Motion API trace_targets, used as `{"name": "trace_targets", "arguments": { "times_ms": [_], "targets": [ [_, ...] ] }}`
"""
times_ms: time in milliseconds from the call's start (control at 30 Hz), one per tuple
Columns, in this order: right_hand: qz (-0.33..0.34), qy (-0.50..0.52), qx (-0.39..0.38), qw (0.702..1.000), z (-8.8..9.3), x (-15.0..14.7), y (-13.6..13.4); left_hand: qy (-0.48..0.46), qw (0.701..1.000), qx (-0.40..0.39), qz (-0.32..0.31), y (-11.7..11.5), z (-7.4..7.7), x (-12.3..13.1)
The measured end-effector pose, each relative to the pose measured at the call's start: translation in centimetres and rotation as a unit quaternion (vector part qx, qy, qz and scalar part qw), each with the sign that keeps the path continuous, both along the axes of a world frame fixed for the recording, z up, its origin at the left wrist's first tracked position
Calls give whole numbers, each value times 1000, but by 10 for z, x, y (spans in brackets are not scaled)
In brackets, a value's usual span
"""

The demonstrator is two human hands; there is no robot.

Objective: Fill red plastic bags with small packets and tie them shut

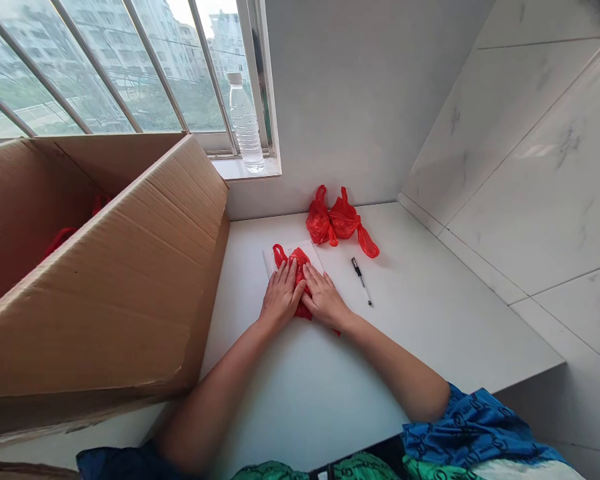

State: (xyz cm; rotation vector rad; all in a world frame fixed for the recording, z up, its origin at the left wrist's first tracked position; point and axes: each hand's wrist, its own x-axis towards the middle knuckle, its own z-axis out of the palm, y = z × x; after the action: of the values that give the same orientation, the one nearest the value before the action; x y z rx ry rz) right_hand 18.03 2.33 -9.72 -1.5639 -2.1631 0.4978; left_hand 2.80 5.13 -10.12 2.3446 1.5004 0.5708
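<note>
well, from here both hands are down flat on the counter, side by side, fingers lightly spread and pointing away from the person. the left hand (281,297) and the right hand (325,300) press on a red bag (299,265), and neither is pinching anything. their fingertips sit close together near the middle of the bag.

the bag lies squashed on a white sheet of paper (316,257), mostly hidden under the palms. its long axis slants from upper left to lower right: one handle loop curls out past the left hand's fingers at the far end, and a red corner pokes out below the right hand, past the paper's near edge.

just beyond the paper, two more red bags (333,220) sit bunched together and touching, their handles sticking up toward the wall, with a loose tail trailing right. a black and silver pen (361,280) lies on the counter (410,333) to the right of the right hand, its tip toward the person.

to the left stands a big open cardboard box (105,280), tall flaps up. inside, bits of red plastic (60,240) show against the far wall, though how many bags is hard to say. a clear water bottle (244,123) stands capped on the window sill (245,168) behind it.
</note>
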Motion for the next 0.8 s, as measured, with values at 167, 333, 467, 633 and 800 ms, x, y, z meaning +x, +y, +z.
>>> {"name": "trace_targets", "arguments": {
  "times_ms": [167, 333, 467, 633, 800],
  "targets": [
    [-9, -12, -5, 1000, 1, -5, -2, 18, 1000, -21, -5, -2, 2, -2],
    [16, 65, -38, 997, 3, 1, -2, -42, 999, -10, -13, -2, -1, -4],
    [-18, 290, -50, 956, 11, 28, 1, -217, 972, 70, 57, -4, 6, -19],
    [-106, 335, -55, 935, 19, 51, 0, -200, 966, -32, 161, -14, 34, -28],
    [-20, 245, -31, 969, 16, 38, -11, -20, 978, -113, 177, -19, 56, 0]
  ]
}}
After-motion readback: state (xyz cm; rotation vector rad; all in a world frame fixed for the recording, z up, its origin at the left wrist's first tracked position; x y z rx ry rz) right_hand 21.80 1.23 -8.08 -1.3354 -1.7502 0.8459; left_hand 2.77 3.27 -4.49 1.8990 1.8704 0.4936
